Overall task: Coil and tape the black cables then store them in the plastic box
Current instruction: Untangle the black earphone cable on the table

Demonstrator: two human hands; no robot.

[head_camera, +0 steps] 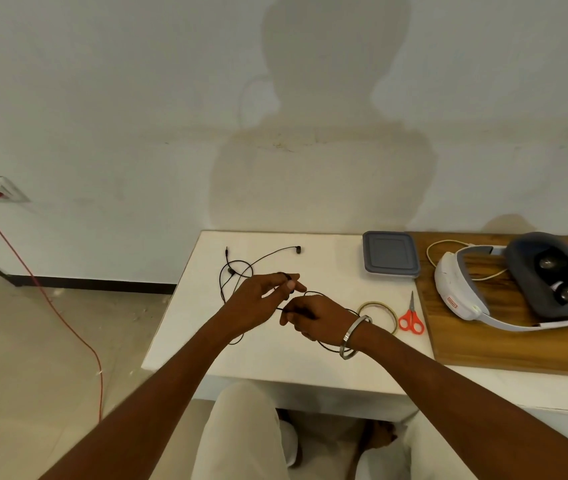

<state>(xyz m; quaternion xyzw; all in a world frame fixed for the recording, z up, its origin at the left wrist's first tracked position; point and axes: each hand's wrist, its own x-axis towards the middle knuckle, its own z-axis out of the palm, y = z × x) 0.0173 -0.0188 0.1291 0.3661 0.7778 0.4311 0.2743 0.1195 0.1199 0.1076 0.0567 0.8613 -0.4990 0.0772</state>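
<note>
A thin black cable (pixel 241 263) lies in loose loops on the white table (pixel 310 362), with an earbud end at the far middle. My left hand (pixel 261 294) pinches part of the cable just above the table. My right hand (pixel 317 317), with a metal bangle on its wrist, grips another stretch of the same cable close beside it. A roll of clear tape (pixel 381 311) lies right of my right hand. The plastic box (pixel 390 254), grey lid on, stands at the back right of the table.
Orange-handled scissors (pixel 411 318) lie beside the tape. A wooden board (pixel 504 341) to the right carries a white VR headset (pixel 518 285) with a pale cord. A red cord (pixel 50 299) runs from a wall socket down across the floor at left.
</note>
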